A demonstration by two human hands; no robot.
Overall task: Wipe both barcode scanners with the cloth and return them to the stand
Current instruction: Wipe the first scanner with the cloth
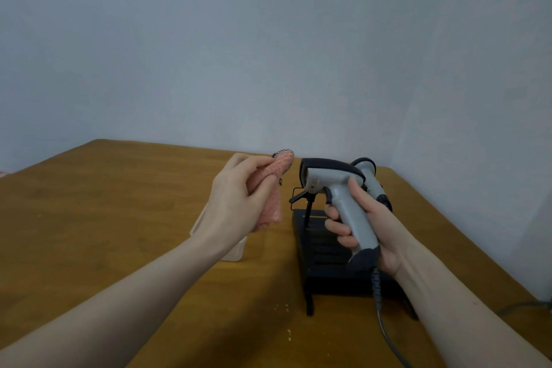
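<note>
While the right hand [370, 224] grips the grey scanner [343, 197] by its handle above the black stand [325, 263], the left hand [239, 200] pinches the pink cloth [273, 188] just left of the scanner's head, not touching it. Second scanner [370, 179] sits behind the held one, seemingly on the stand's far side. Judgement: early to mid task; wiping of the held unit looks pending or partial, then return it, then the second.

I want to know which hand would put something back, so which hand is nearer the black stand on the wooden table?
Right. The right hand holds a grey scanner directly over the black stand; the left hand, gripping the pink cloth, is off to its left.
</note>
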